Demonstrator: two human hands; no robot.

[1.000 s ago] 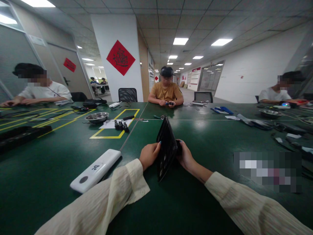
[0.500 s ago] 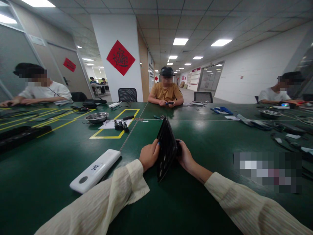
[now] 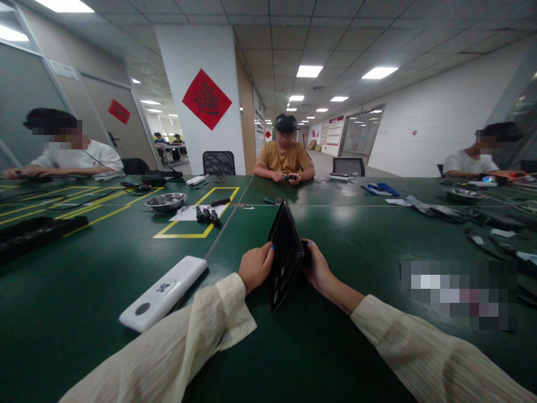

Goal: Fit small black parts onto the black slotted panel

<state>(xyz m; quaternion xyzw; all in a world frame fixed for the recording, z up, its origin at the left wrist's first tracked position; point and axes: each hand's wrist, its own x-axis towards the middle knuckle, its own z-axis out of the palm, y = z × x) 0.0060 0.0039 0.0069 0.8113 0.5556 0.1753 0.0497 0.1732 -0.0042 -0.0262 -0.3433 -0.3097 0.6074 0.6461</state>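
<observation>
A black, flat, framed panel-like object [image 3: 286, 263] is held upright on its edge above the green table, turned almost edge-on to me. Small lighter patches show on its left face; I cannot make out what it is. My left hand [image 3: 255, 266] is closed at its left side, thumb against that face. From the right, my right hand [image 3: 321, 268] grips it, its fingers partly hidden around a dark part behind the panel. A white power bank [image 3: 165, 294] marked 26 lies left of my left hand.
On the green table [image 3: 226, 358] are a metal bowl [image 3: 166, 202], black fittings [image 3: 208, 216] on paper, and a black tray [image 3: 37, 234] at left. Cables and straps [image 3: 490, 224] lie at right. A person [image 3: 285, 154] sits opposite; others sit at both sides.
My left hand has shifted very slightly against the panel. The panel and my right hand look unmoved.
</observation>
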